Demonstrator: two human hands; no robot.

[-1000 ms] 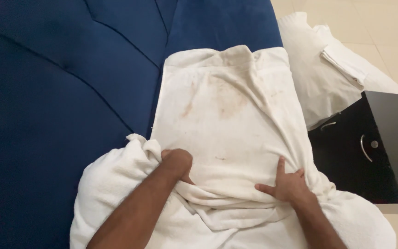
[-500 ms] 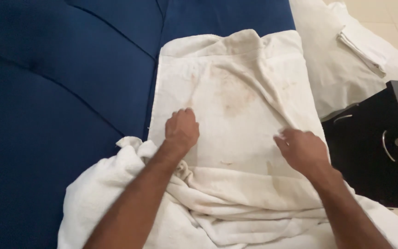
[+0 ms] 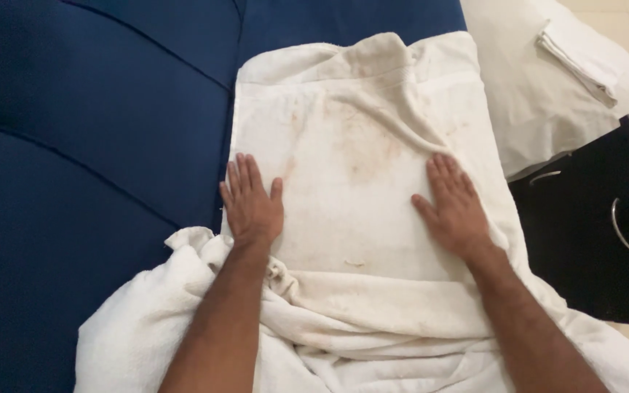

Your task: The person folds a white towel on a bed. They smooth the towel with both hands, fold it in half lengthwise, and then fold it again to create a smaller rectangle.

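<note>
Both hands are pressing flat on a stained white towel (image 3: 358,189) that is lying on a blue cushioned surface (image 3: 96,145).

The left hand (image 3: 250,205) is resting palm-down at the towel's left edge, fingers extended, close together and gripping nothing; the right hand (image 3: 454,207) is lying palm-down toward the right side, fingers extended, slightly spread and likewise gripping nothing; the towel's flat panel is showing faint brownish stains between the hands, while its lower part is bunching in folds around both forearms; a black cabinet (image 3: 591,240) with a curved metal handle is standing just to the right, its contents not visible; a white pillow (image 3: 547,87) is lying beyond it.
</note>
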